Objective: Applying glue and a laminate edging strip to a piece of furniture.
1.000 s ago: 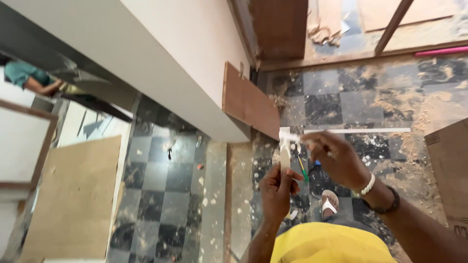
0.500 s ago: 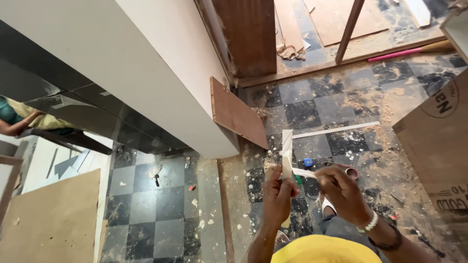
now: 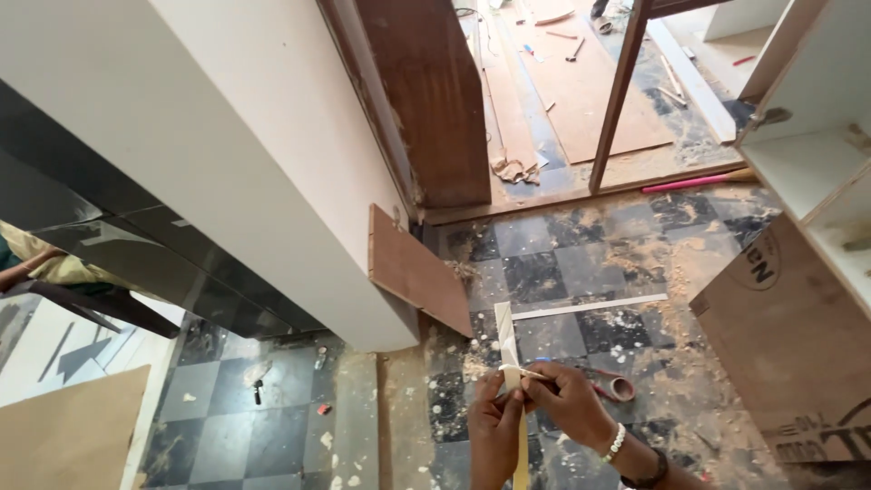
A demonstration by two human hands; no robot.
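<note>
My left hand grips a thin pale strip of edge banding that stands up from my fingers at the bottom centre of the head view. My right hand is closed beside it, pinching the same strip at about the same height, with a small thin tool or blade across it; what kind I cannot tell. Both hands touch. A beaded bracelet and a dark band sit on my right wrist. Below the hands is a dusty black-and-grey checkered tile floor.
A white cabinet side fills the left. A brown board leans on it. A dark wooden door stands ahead. A cardboard box and white shelves are right. A long white strip lies on the floor.
The view has tilted up and right, showing more of the doorway and shelves. My hands have come closer together on the strip, lower in view.
</note>
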